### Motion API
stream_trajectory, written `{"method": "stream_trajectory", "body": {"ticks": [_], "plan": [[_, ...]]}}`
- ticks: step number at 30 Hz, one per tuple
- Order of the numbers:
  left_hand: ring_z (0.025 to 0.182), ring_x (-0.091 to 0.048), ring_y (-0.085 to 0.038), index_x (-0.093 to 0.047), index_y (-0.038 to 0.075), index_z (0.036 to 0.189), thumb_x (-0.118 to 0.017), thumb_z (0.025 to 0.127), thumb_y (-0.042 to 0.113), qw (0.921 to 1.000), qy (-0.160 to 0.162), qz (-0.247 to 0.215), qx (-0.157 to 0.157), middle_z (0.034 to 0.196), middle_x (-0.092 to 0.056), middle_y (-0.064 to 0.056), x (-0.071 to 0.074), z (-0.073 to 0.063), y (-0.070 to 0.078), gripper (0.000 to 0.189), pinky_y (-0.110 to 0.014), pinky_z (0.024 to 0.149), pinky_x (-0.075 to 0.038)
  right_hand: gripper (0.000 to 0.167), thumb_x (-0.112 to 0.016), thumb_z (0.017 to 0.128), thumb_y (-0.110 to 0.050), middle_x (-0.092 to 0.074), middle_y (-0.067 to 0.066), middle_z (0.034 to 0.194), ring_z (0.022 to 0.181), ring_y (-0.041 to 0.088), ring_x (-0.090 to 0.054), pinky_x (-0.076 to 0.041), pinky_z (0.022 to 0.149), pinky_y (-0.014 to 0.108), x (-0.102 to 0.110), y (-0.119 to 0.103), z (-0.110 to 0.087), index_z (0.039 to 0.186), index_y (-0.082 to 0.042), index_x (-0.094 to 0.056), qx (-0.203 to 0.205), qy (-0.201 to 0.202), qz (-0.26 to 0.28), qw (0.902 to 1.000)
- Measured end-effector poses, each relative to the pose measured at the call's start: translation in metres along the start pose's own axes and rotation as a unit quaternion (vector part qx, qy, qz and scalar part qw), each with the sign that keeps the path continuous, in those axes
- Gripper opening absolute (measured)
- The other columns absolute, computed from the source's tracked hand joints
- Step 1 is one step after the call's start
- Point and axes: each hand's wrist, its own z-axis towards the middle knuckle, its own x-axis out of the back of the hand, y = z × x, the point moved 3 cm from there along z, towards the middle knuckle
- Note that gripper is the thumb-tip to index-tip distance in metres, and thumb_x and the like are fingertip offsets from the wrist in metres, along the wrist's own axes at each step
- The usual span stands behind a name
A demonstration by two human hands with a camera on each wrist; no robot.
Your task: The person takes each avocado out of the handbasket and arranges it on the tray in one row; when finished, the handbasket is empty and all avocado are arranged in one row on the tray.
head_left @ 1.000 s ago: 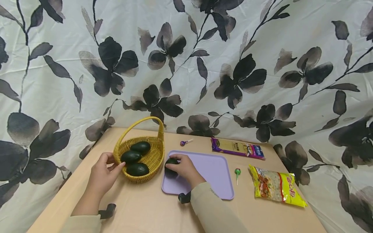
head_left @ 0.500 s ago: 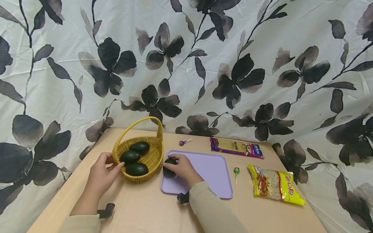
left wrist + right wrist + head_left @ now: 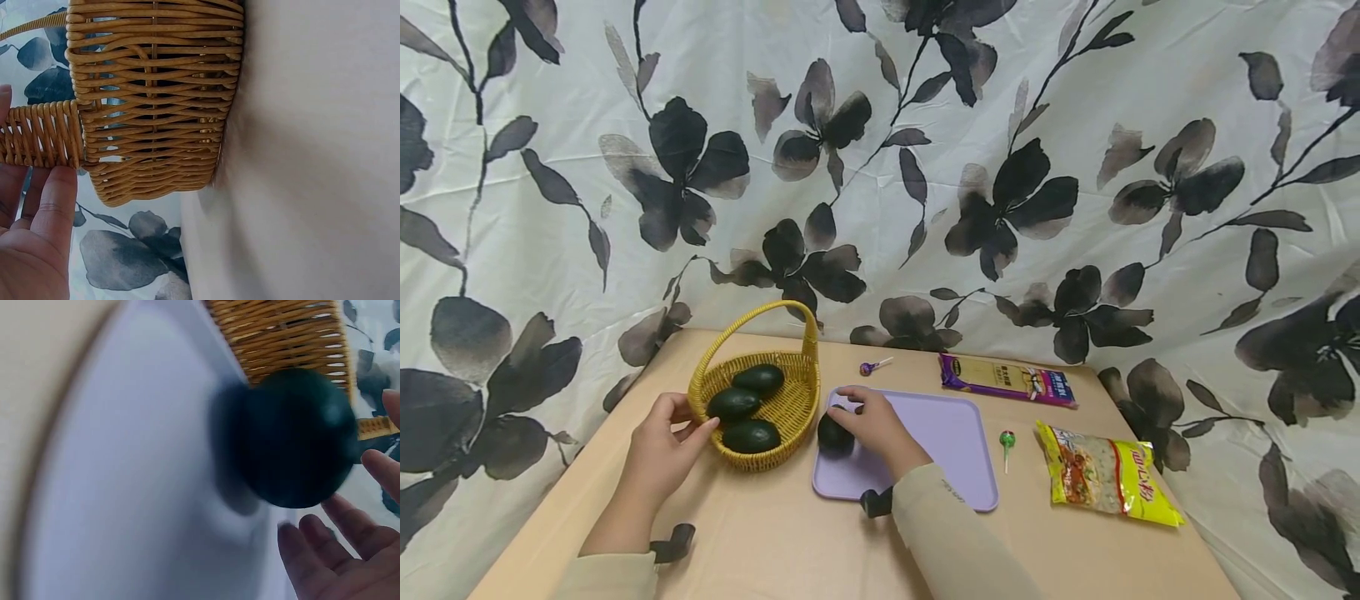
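Left hand (image 3: 662, 450): pinching lower handle (image 3: 40, 134) of yellow basket (image 3: 797, 404) with three avocados (image 3: 733, 405) inside; right hand (image 3: 880, 429): reaching over lilac tray (image 3: 943, 437) with fingers relaxed and uncurled, just beside fourth avocado (image 3: 832, 437) lying on tray near left edge

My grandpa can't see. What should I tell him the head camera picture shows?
A left hand grips a yellow wicker basket holding three avocados, and a right hand is at a fourth avocado by the left edge of a lilac tray. Two lollipops and two food packets lie around the tray, with a flowered cloth behind.
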Motion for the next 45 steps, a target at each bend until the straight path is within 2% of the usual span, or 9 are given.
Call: {"method": "stream_trajectory", "body": {"ticks": [5, 9, 12, 16, 22, 28, 34, 42, 45], "plan": [[0.104, -0.05, 0.011, -0.053, 0.007, 0.122, -0.078, 0.093, 0.023, 1.0, 0.001, 0.0, 0.0, 0.116, -0.065, -0.011, 0.001, 0.0, -0.001, 0.041, 0.0, 0.085, -0.051, 0.039, -0.072, 0.095, -0.033, -0.064, 0.013, 0.138, 0.129, 0.037, -0.057, -0.05, 0.111, 0.055, 0.009, -0.016, 0.002, 0.132, -0.019, -0.068, 0.026, 0.016, 0.02, 0.9993], [0.105, -0.054, 0.004, -0.053, 0.007, 0.121, -0.078, 0.093, 0.023, 1.0, 0.003, 0.001, 0.002, 0.116, -0.064, -0.011, 0.001, 0.001, -0.002, 0.041, 0.0, 0.085, -0.051, 0.037, -0.072, 0.096, -0.032, -0.066, 0.012, 0.135, 0.128, 0.036, -0.059, -0.051, 0.111, 0.055, 0.012, -0.027, 0.005, 0.13, -0.019, -0.068, 0.047, 0.024, 0.024, 0.9983], [0.105, -0.053, 0.005, -0.053, 0.007, 0.12, -0.078, 0.093, 0.023, 1.0, 0.005, 0.0, 0.004, 0.115, -0.064, -0.011, 0.001, 0.001, -0.002, 0.04, 0.0, 0.085, -0.051, 0.037, -0.072, 0.096, -0.034, -0.067, 0.009, 0.134, 0.127, 0.033, -0.061, -0.053, 0.11, 0.053, 0.012, -0.037, 0.006, 0.13, -0.021, -0.069, 0.058, 0.021, 0.022, 0.9978], [0.103, -0.05, 0.01, -0.053, 0.007, 0.119, -0.078, 0.093, 0.024, 1.0, 0.004, -0.005, 0.005, 0.114, -0.064, -0.011, 0.002, 0.0, -0.003, 0.04, 0.003, 0.084, -0.048, 0.038, -0.073, 0.096, -0.036, -0.065, 0.008, 0.137, 0.125, 0.029, -0.063, -0.056, 0.106, 0.05, 0.007, -0.047, 0.008, 0.131, -0.024, -0.068, 0.064, 0.0, 0.021, 0.9977], [0.104, -0.05, 0.01, -0.053, 0.007, 0.12, -0.078, 0.094, 0.025, 1.0, 0.003, -0.003, 0.007, 0.116, -0.064, -0.011, 0.003, 0.001, -0.002, 0.04, 0.002, 0.084, -0.049, 0.043, -0.074, 0.095, -0.036, -0.063, 0.005, 0.139, 0.123, 0.029, -0.064, -0.062, 0.099, 0.043, -0.006, -0.063, 0.012, 0.135, -0.022, -0.065, 0.078, -0.047, 0.032, 0.9953], [0.104, -0.051, 0.008, -0.054, 0.007, 0.12, -0.078, 0.093, 0.023, 1.0, 0.002, -0.002, 0.004, 0.115, -0.064, -0.011, 0.004, 0.002, -0.001, 0.039, -0.001, 0.085, -0.052, 0.045, -0.074, 0.094, -0.036, -0.063, 0.009, 0.141, 0.13, 0.035, -0.059, -0.056, 0.108, 0.047, -0.014, -0.079, 0.016, 0.135, -0.021, -0.064, 0.072, -0.098, 0.051, 0.9913], [0.102, -0.05, 0.012, -0.053, 0.007, 0.12, -0.078, 0.093, 0.022, 1.0, 0.0, -0.008, 0.001, 0.113, -0.064, -0.011, 0.002, 0.002, -0.001, 0.039, 0.003, 0.084, -0.048, 0.045, -0.076, 0.093, -0.036, -0.066, 0.005, 0.133, 0.132, 0.033, -0.057, -0.054, 0.11, 0.05, -0.023, -0.083, 0.018, 0.134, -0.02, -0.065, 0.048, -0.12, 0.055, 0.9901], [0.103, -0.049, 0.013, -0.053, 0.008, 0.121, -0.079, 0.093, 0.02, 0.9999, -0.008, -0.01, 0.009, 0.116, -0.064, -0.01, -0.001, 0.0, -0.001, 0.04, 0.0, 0.085, -0.051, 0.045, -0.077, 0.092, -0.036, -0.067, 0.012, 0.132, 0.122, 0.023, -0.061, -0.058, 0.101, 0.044, -0.034, -0.087, 0.017, 0.132, -0.018, -0.067, 0.055, -0.14, 0.036, 0.988], [0.105, -0.052, 0.007, -0.053, 0.008, 0.122, -0.078, 0.093, 0.02, 0.9998, -0.009, -0.009, 0.012, 0.116, -0.064, -0.01, -0.001, 0.0, -0.001, 0.041, 0.0, 0.086, -0.051, 0.047, -0.078, 0.091, -0.035, -0.069, 0.01, 0.128, 0.118, 0.02, -0.061, -0.059, 0.099, 0.041, -0.038, -0.09, 0.018, 0.133, -0.017, -0.067, 0.059, -0.149, 0.033, 0.9866]]}}
